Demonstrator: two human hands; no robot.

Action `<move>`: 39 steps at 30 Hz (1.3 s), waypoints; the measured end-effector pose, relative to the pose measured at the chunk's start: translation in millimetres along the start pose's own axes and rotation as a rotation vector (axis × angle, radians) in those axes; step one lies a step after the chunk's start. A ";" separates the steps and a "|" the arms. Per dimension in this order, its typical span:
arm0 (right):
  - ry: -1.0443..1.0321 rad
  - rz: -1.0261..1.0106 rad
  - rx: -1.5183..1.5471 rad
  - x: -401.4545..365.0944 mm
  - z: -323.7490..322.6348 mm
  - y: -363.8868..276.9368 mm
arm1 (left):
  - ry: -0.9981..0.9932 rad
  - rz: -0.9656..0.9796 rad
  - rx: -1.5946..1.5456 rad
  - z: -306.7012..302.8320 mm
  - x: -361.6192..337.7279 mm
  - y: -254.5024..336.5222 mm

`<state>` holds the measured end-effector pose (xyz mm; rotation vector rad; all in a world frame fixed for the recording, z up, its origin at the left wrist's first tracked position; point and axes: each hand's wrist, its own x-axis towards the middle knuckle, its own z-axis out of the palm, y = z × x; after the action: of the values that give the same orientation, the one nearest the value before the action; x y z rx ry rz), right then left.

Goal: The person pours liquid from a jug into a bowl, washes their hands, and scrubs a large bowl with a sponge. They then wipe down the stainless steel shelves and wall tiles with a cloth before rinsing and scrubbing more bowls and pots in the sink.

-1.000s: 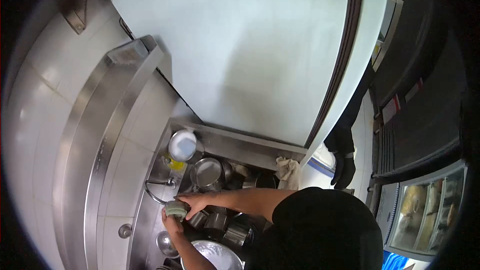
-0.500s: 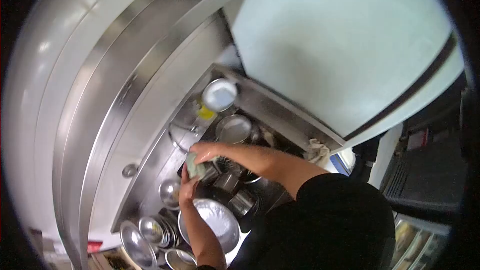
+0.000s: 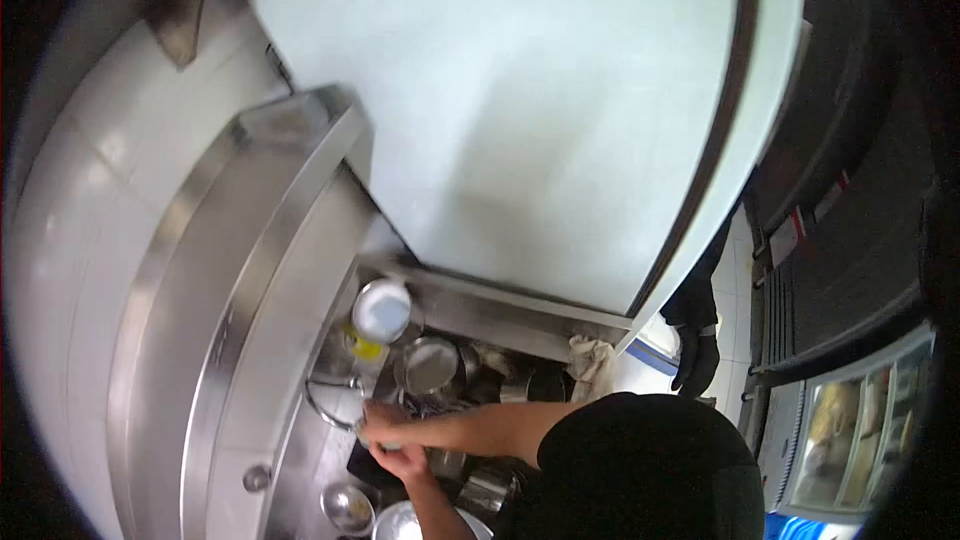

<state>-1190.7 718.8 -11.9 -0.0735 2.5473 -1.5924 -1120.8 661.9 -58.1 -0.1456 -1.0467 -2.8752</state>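
Observation:
My right hand (image 3: 383,427) and my left hand (image 3: 402,461) are closed together over the sink beside the curved faucet (image 3: 322,402). Between them shows a little of a pale green cloth (image 3: 390,446); the fingers cover most of it. The faucet's spout end is close to my right hand. Metal pots (image 3: 487,489) lie in the sink just right of my left hand, partly behind my forearm. Beyond my hands sits a round metal pan (image 3: 428,365).
A bowl with pale contents (image 3: 382,310) stands at the far corner by a yellow item (image 3: 364,344). Metal bowls (image 3: 347,508) stand near the bottom edge. A crumpled rag (image 3: 591,360) hangs at the right ledge. Another person's dark shoe (image 3: 697,365) shows beyond the white panel (image 3: 520,140).
The view has swung up and right, so the sink sits lower and the near bowls leave the frame. My hands have come closer together, hiding more of the cloth.

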 end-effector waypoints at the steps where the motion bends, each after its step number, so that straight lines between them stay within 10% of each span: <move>1: 0.012 -0.016 0.047 2.8 9.6 14.5 | 0.019 -0.082 -0.176 4.7 2.2 -1.7; 10: -0.140 -0.282 -0.299 -34.0 -38.3 27.0 | -0.287 -0.320 0.025 -75.8 45.4 -3.5; 11: -0.158 -0.352 -0.376 -36.0 -42.6 25.1 | 0.240 -0.374 0.008 -34.6 35.5 -0.3; 15: -0.323 -0.653 -0.627 -32.8 -57.8 18.0 | 0.268 -0.605 0.202 -69.3 33.0 21.2; 17: -0.610 -0.739 -0.479 -12.0 -65.1 20.2 | 0.362 -0.555 0.283 7.6 13.1 43.3; 19: -0.970 -0.484 0.062 18.8 -45.5 36.8 | 0.304 -0.475 0.438 -61.2 13.9 49.6; 22: -0.413 -0.948 -0.259 22.1 -82.2 42.0 | 0.339 -0.607 0.390 -15.3 8.5 88.2; 27: -0.390 -1.249 -0.386 -18.0 -91.2 -8.1 | 0.078 -0.876 0.240 -38.3 3.1 91.3; 33: -0.612 -1.219 -0.563 -14.7 -77.7 5.6 | 0.073 -0.963 0.632 13.9 -11.3 84.1; 39: -0.562 -1.094 -0.746 0.7 -58.7 24.0 | -0.116 -0.544 1.572 23.6 5.0 53.7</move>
<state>-1198.9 781.6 -8.1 -1.8941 2.4797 -0.4304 -1118.6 635.9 -5.3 0.1058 -3.2088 -1.4255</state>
